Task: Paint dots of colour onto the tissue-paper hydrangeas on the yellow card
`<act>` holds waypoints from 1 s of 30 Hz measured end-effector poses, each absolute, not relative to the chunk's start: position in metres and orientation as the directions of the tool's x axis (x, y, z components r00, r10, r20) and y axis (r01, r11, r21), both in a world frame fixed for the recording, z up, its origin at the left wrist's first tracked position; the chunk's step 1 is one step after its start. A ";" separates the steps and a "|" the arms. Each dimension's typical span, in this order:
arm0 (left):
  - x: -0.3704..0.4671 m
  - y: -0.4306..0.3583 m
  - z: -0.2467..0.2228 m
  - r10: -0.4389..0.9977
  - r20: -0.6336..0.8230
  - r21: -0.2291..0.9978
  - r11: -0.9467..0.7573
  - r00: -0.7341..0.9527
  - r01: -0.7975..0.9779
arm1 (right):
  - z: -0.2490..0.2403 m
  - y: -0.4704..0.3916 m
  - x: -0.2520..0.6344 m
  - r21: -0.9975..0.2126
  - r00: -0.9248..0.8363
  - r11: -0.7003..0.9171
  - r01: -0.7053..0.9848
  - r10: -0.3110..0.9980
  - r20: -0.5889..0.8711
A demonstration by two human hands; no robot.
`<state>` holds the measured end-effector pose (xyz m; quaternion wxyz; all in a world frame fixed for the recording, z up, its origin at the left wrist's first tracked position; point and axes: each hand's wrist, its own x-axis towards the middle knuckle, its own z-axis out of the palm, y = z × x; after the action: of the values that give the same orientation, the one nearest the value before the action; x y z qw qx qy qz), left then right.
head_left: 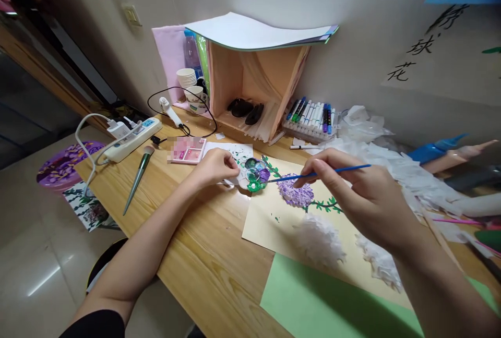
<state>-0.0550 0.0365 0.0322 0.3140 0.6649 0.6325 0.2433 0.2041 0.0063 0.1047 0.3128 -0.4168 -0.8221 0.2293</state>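
Head view, left hand (219, 167) near the centre, thumb and fingertips nearly together at the left rim of a paint palette (254, 172) mid-frame, right hand (364, 200) right of centre, fingers pinching a blue paintbrush (340, 170), bristles at the palette's right edge, purple flower (295, 193) just below right

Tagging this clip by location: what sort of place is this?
Probably a home or dormitory room, with a wooden desk used for crafts. The paint palette and marker pens suggest craft work; the makeup brush hints at living quarters.
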 end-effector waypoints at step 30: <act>-0.042 0.032 0.017 0.992 -0.077 0.756 -0.007 0.099 0.655 | 0.081 0.013 0.187 -0.558 -0.558 0.578 0.596 0.797 0.230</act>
<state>-0.0421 0.0322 0.0167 0.3324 0.6626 0.6214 0.2535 0.1869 0.0127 0.0813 0.2356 -0.4068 -0.8563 0.2137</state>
